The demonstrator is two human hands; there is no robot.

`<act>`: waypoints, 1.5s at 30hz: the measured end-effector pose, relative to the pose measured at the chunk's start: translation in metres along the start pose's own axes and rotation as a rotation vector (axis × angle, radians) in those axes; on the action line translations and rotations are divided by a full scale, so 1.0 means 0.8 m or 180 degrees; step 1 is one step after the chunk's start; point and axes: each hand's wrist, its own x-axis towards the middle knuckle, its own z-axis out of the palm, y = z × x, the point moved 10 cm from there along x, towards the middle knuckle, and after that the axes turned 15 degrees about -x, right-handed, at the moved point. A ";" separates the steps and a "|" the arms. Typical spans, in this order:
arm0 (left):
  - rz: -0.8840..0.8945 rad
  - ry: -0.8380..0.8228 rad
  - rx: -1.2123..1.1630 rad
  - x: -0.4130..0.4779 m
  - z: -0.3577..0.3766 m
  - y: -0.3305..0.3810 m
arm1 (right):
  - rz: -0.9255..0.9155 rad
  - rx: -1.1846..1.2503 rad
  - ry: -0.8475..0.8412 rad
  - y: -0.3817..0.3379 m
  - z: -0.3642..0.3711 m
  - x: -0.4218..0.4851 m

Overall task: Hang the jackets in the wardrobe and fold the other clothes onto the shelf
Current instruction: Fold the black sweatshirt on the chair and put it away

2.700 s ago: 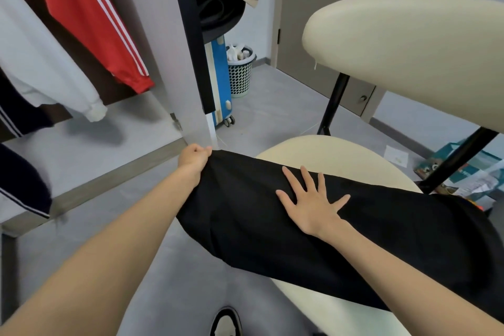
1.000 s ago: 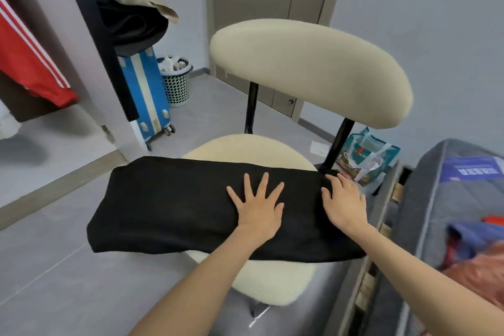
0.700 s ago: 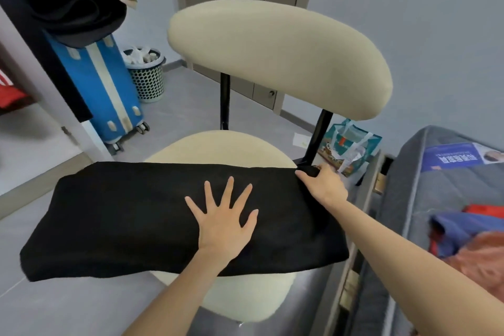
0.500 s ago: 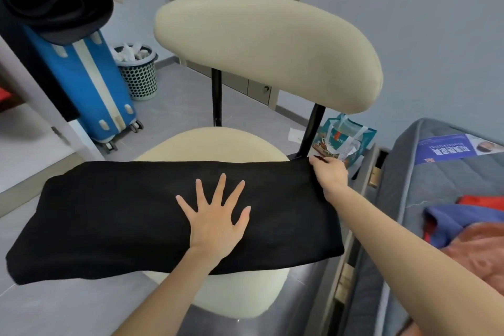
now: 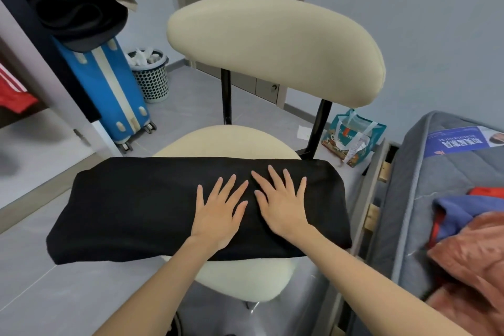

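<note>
- While both palms lie flat on it, the folded black fabric garment point(image 5: 141, 207) stretches across the front of the cream padded chair point(image 5: 272, 43), its ends overhanging the seat's left and right edges.
- The left hand point(image 5: 218, 215) presses the cloth near its middle, its five fingers point(image 5: 229, 188) straight and spread, gripping nothing.
- The right hand point(image 5: 283, 207) lies just beside it, its five fingers point(image 5: 273, 180) equally straight and fanned, flat on the cloth.
- By count there are two hands, one black garment, one chair, one blue hard-shell suitcase with a white stripe point(image 5: 109, 90), one perforated grey waste basket point(image 5: 151, 79) and one teal printed carrier bag point(image 5: 351, 136).
- A blue label point(image 5: 458, 142) on the grey quilted mattress point(image 5: 414, 199) bears white characters (upside down, too small to read), and the bag's print is likewise illegible.
- A red garment with white stripes point(image 5: 13, 93) shows at the picture's left edge.
</note>
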 end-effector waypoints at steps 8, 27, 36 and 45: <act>-0.1020 0.0618 0.0236 -0.040 -0.054 -0.116 | 0.1236 0.0523 -0.0788 0.110 0.073 -0.016; -0.0617 -0.1229 0.0262 0.080 -0.049 -0.085 | -0.1256 -0.1196 -0.0886 -0.063 0.045 -0.070; -0.1267 -0.1224 0.0219 0.038 -0.065 -0.111 | -0.1322 -0.1392 -0.0747 -0.034 0.018 -0.041; -0.1124 -0.1458 -0.0231 0.001 -0.067 -0.118 | 0.1412 0.2157 -0.0441 0.018 0.003 -0.028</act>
